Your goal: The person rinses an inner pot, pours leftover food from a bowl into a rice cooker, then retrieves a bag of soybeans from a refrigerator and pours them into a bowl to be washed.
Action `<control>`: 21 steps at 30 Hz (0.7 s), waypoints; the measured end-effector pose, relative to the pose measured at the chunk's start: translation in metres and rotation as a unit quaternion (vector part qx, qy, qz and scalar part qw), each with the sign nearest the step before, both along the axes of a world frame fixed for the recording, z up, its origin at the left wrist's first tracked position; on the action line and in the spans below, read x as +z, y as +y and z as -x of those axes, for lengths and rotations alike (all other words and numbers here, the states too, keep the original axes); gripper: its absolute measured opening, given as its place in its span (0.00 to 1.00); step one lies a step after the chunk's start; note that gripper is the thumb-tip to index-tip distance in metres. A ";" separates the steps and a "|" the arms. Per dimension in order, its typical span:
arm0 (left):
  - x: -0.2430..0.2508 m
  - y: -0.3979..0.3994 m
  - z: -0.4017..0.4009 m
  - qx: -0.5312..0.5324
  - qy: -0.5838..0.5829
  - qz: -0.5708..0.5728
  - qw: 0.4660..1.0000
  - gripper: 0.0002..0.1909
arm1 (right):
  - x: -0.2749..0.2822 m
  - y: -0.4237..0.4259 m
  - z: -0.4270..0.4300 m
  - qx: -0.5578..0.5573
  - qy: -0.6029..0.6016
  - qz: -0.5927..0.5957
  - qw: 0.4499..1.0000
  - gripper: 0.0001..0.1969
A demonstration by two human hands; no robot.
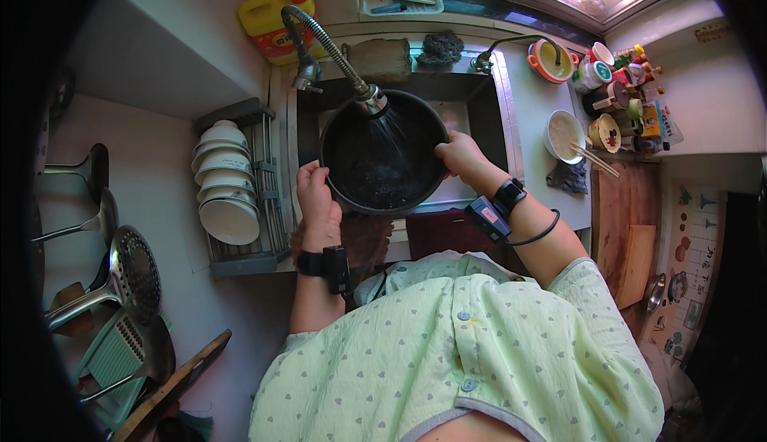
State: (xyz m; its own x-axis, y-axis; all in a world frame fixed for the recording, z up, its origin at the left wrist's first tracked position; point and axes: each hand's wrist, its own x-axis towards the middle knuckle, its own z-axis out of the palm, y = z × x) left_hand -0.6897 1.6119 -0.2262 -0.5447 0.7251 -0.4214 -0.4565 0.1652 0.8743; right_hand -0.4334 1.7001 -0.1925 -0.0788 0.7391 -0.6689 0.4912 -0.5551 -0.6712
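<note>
A dark round pan (383,166) is held over the metal sink (500,112). My left hand (317,193) grips its left rim, and my right hand (464,157) grips the rim on the right. Water sprays into the pan from the head of a flexible spring faucet (373,100). Inside, the pan's bottom is wet and dark. Behind the sink lie a dark scouring pad (441,48) and a brown cloth (377,58). A second, thin faucet (482,61) stands at the back right corner.
Stacked white bowls (228,184) fill a rack left of the sink. A yellow detergent jug (275,23) stands behind. On the right counter are a bowl with chopsticks (563,136), an orange-rimmed pot (550,61) and several jars. Ladles and a skimmer (136,271) hang far left.
</note>
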 end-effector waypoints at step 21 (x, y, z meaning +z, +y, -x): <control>-0.028 0.131 0.070 -0.227 -0.155 0.041 0.961 0.21 | -0.018 0.008 -0.005 -0.045 0.023 -0.018 0.999 0.11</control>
State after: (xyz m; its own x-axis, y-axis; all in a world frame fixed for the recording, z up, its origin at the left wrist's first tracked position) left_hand -0.7598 1.7433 -0.2537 -0.0196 0.8156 -0.5783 -0.5567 0.4715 0.6839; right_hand -0.4284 1.7080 -0.2108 -0.0402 0.7684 -0.6387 0.4083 -0.5708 -0.7124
